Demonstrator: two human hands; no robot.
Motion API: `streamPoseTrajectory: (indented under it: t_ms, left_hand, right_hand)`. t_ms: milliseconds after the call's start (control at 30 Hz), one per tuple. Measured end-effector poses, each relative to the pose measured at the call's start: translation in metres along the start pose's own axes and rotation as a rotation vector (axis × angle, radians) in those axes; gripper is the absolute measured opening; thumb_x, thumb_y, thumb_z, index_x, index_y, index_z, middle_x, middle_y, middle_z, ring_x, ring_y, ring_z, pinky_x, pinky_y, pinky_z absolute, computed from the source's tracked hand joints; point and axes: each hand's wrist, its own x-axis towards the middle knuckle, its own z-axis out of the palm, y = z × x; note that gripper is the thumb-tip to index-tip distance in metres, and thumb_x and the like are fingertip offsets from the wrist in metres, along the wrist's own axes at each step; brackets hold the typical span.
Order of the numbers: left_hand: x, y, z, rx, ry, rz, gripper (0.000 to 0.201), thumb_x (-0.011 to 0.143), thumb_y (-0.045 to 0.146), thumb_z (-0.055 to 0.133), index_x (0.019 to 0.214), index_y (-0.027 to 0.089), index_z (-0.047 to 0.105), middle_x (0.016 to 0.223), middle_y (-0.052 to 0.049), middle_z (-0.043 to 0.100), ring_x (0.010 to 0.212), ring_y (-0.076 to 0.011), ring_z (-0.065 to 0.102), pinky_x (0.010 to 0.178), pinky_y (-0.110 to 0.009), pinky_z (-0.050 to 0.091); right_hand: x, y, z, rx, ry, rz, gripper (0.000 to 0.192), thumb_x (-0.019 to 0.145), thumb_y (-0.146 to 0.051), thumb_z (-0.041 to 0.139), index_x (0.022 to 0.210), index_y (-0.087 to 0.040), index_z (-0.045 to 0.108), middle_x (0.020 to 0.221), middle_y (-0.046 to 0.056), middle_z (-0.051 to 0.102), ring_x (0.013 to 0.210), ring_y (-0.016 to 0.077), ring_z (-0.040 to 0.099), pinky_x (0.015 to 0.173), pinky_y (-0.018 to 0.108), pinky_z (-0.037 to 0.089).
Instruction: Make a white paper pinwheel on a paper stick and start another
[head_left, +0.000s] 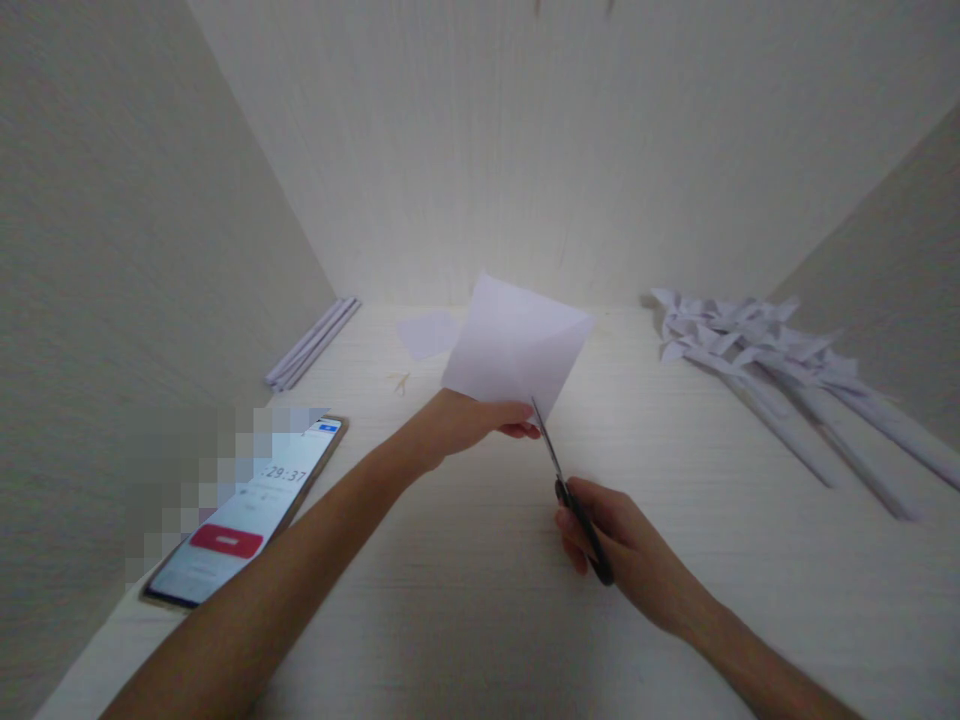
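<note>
My left hand [469,425] pinches the near edge of a white sheet of paper [514,345] and holds it up above the pale wooden table [465,600]. My right hand [619,540] grips black-handled scissors [574,500]. Their blades point up and away, and the tips touch the paper's lower edge just right of my left fingers.
A phone [244,515] with a timer and a red button on its screen lies at the front left. Rolled paper tubes [311,343] rest against the left wall. Several folded paper pinwheels on paper sticks [780,370] lie at the right. A paper scrap [427,333] lies behind the sheet.
</note>
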Motion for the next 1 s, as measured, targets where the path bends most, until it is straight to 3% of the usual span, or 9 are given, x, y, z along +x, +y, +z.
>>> streamPoseTrajectory:
  t_ms: [267,467,1000]
  left_hand:
    - [0.0001,-0.0008,-0.0004,0.029,-0.002,-0.023,0.013,0.064,0.02,0.057,0.071,0.011,0.063,0.066,-0.004,0.066,0.063,-0.0135,0.062,0.062,-0.024,0.05]
    - [0.0002,0.0003,0.0024,0.037,-0.076,-0.027,0.014,0.068,0.021,0.055,0.072,0.01,0.062,0.071,-0.005,0.067,0.063,-0.0128,0.062,0.062,-0.025,0.05]
    - [-0.0005,0.0035,0.0019,-0.052,-0.069,-0.062,0.008,0.064,0.013,0.055,0.064,0.009,0.063,0.063,-0.005,0.066,0.061,-0.014,0.062,0.066,-0.029,0.05]
  right_hand:
    - [-0.0005,-0.0023,-0.0001,-0.014,0.016,0.005,0.037,0.076,-0.052,0.042,0.058,-0.02,0.034,0.05,-0.004,0.038,0.046,0.009,0.036,0.042,0.023,0.026]
    - [0.0002,-0.0065,-0.0003,-0.022,0.03,0.003,0.034,0.078,-0.047,0.039,0.058,-0.019,0.036,0.049,-0.004,0.04,0.046,0.0094,0.038,0.044,0.023,0.029]
    - [-0.0016,-0.0077,-0.0014,-0.013,-0.016,0.0,0.036,0.077,-0.051,0.04,0.059,-0.019,0.035,0.051,-0.004,0.04,0.047,0.009,0.037,0.043,0.023,0.028]
